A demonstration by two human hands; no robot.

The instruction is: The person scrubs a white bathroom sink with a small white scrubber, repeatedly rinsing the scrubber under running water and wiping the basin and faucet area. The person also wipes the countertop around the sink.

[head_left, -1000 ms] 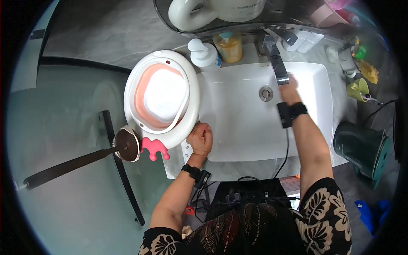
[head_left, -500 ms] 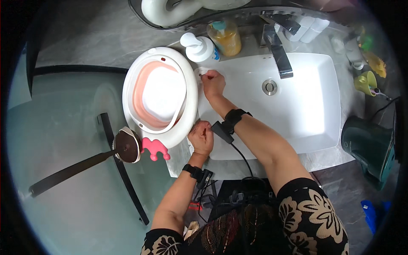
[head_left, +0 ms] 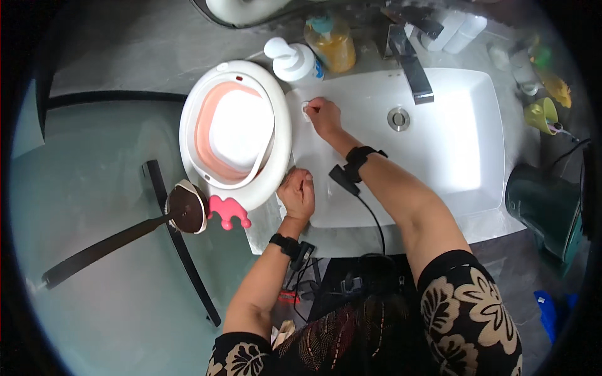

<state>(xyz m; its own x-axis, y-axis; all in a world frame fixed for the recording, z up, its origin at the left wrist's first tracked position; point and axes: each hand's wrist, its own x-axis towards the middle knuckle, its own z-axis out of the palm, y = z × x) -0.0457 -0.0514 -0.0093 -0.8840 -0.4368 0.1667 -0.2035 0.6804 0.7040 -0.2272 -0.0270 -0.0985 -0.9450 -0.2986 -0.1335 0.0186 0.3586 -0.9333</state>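
Leaning over the white sink (head_left: 476,156), the person has both hands down at its left end. Their right hand (head_left: 323,116) reaches across to the far left corner of the basin, fingers curled together and pinching a small white round thing (head_left: 306,108) against the sink's rim; it is too small to say what it is. A dark band with a cable sits on that wrist.

Their left hand (head_left: 298,194) is nearer to them, loosely fisted, with the fingers pressed on the near edge of the white tub (head_left: 282,135) where it meets the sink's front corner. That wrist carries a dark band too.

The tub, oval with a pink inside, lies just left of both hands, touching the left one and resting partly on the grey bench (head_left: 125,50) and partly past its edge. A pink foot-shaped piece (head_left: 227,212) sticks out from under the tub, just left of the left hand, and next to that a dark round-headed brush (head_left: 185,208) on a long black handle.

Beyond the right hand stand a white pump bottle (head_left: 290,59) and an amber bottle (head_left: 331,41), close together. To the right of that hand are the dark tap (head_left: 411,66) and the drain (head_left: 399,118), with a dark green bin (head_left: 545,207) well off to the right.
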